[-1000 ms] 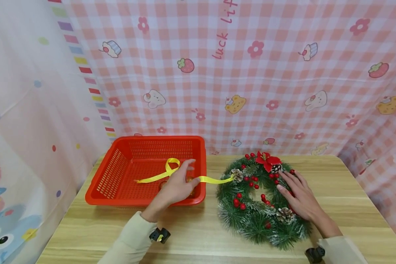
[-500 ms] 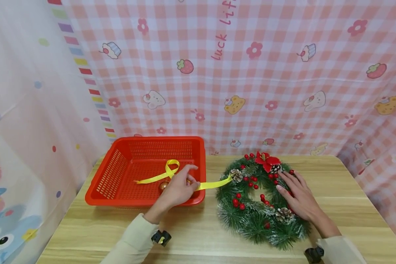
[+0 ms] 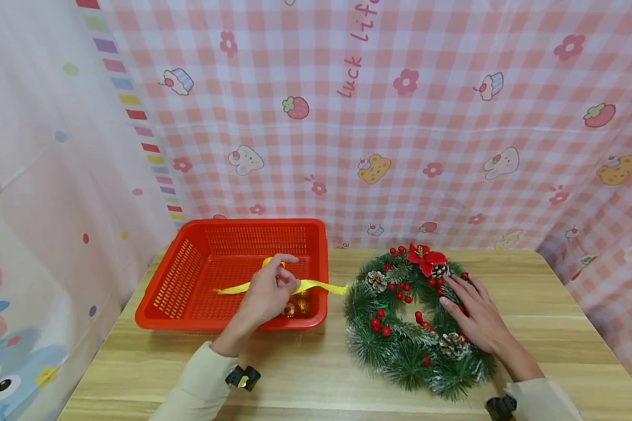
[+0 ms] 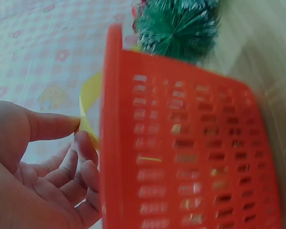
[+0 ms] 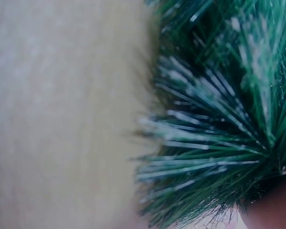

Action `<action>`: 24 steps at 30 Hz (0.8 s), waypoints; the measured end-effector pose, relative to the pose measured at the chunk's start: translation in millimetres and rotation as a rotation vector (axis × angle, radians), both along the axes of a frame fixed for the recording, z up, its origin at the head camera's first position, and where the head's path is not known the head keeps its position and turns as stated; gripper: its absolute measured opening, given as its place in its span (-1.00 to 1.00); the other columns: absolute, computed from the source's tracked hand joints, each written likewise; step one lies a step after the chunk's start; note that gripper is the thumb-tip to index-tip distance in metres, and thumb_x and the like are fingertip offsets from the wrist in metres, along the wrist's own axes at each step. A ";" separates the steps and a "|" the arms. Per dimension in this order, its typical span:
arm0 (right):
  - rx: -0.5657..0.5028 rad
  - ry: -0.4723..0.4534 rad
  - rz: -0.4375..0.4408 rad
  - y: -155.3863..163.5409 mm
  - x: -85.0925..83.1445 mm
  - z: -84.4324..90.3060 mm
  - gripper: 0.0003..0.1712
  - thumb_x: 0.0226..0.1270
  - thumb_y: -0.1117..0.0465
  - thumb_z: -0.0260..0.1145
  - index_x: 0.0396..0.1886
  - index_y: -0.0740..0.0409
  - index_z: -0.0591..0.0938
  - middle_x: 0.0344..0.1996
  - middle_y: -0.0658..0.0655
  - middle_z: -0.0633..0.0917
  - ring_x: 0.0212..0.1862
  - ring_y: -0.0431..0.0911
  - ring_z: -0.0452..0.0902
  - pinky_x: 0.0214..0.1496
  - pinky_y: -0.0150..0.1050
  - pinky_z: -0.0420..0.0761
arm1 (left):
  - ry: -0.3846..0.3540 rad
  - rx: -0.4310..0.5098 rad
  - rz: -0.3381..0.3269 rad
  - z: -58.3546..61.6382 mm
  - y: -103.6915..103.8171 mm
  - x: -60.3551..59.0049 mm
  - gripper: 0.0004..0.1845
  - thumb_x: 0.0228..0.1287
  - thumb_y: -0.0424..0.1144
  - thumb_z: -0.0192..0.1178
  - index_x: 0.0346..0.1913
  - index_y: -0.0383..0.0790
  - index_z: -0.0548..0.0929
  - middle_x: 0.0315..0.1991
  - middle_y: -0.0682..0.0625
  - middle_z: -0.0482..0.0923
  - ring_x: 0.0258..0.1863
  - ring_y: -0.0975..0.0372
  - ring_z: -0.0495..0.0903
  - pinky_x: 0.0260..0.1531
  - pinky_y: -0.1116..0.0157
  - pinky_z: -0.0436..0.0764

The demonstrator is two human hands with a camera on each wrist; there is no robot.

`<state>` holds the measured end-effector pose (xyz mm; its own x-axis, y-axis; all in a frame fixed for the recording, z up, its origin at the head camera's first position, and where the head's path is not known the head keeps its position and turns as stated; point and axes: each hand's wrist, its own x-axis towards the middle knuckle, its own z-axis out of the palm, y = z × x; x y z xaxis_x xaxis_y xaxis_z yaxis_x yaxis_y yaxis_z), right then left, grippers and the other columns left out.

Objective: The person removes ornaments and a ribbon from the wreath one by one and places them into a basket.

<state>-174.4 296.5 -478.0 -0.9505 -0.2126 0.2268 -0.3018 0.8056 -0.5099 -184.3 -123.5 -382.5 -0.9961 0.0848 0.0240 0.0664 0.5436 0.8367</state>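
Observation:
Over the red basket [image 3: 232, 325], my left hand [image 3: 267, 292] pinches a yellow ribbon [image 3: 321, 286] between thumb and index finger. The left wrist view shows that pinch on the ribbon [image 4: 89, 89] close up, beside the basket's slotted wall [image 4: 181, 138]. One end of the ribbon reaches the left edge of a green Christmas wreath [image 3: 379, 351]; the other lies in the basket. My right hand [image 3: 479, 316] rests on the wreath's right side with fingers extended. In the right wrist view, frosted wreath needles [image 5: 214, 152] fill the right side and the hand is mostly hidden.
Several shiny gold balls [image 3: 301, 307] lie in the basket's near right corner. The wreath carries red berries [image 3: 381, 323], pinecones [image 3: 454, 344] and a red flower [image 3: 425, 257]. Basket and wreath stand on a wooden table [image 3: 316, 374] before a pink checked curtain [image 3: 316, 134].
My left hand has moved left, drawing the ribbon with it; the ribbon's end has slid from the pinecone to the wreath's left edge. Gold balls now show. My right hand stays put.

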 end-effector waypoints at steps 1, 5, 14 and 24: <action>0.001 -0.001 -0.001 0.1 0.5 0.0 -0.33 0.54 -0.03 0.08 0.53 0.09 0.24 0.46 0.38 0.23 0.50 0.38 -0.12 0.23 0.53 0.02 | 0.010 -0.001 0.009 1.3 -3.7 -0.7 -0.59 0.30 -0.38 0.28 0.18 -0.09 0.51 -0.33 -0.01 0.61 -0.51 0.17 0.49 -0.51 0.28 0.50; 0.001 -0.001 -0.006 0.8 1.6 -0.4 -0.32 0.54 -0.03 0.09 0.53 0.09 0.23 0.47 0.37 0.23 0.51 0.37 -0.13 0.22 0.53 0.02 | 0.025 -0.006 0.051 8.3 -19.3 -3.0 -0.60 0.34 -0.34 0.25 0.20 -0.08 0.48 -0.28 -0.03 0.61 -0.47 0.15 0.48 -0.50 0.28 0.49; 0.001 0.016 -0.003 0.9 1.9 -1.9 -0.31 0.52 -0.03 0.10 0.54 0.09 0.23 0.46 0.37 0.24 0.51 0.37 -0.13 0.24 0.52 0.01 | 0.055 -0.028 0.138 22.3 -53.2 -5.8 -0.60 0.39 -0.32 0.19 0.25 -0.08 0.44 -0.22 -0.08 0.62 -0.44 0.12 0.49 -0.55 0.27 0.49; 0.002 0.024 -0.004 0.5 0.9 -2.7 -0.31 0.52 -0.02 0.11 0.53 0.10 0.24 0.45 0.38 0.25 0.50 0.38 -0.12 0.25 0.51 0.01 | 0.044 -0.050 0.178 19.4 -76.0 -4.2 -0.58 0.41 -0.31 0.17 0.27 -0.10 0.41 -0.21 -0.11 0.61 -0.46 0.09 0.46 -0.58 0.28 0.51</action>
<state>-173.5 297.0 -480.7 -0.9455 -0.2096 0.2492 -0.3112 0.8075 -0.5012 -188.5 -199.6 -363.1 -0.9936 -0.0904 0.0678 0.0013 0.5906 0.8070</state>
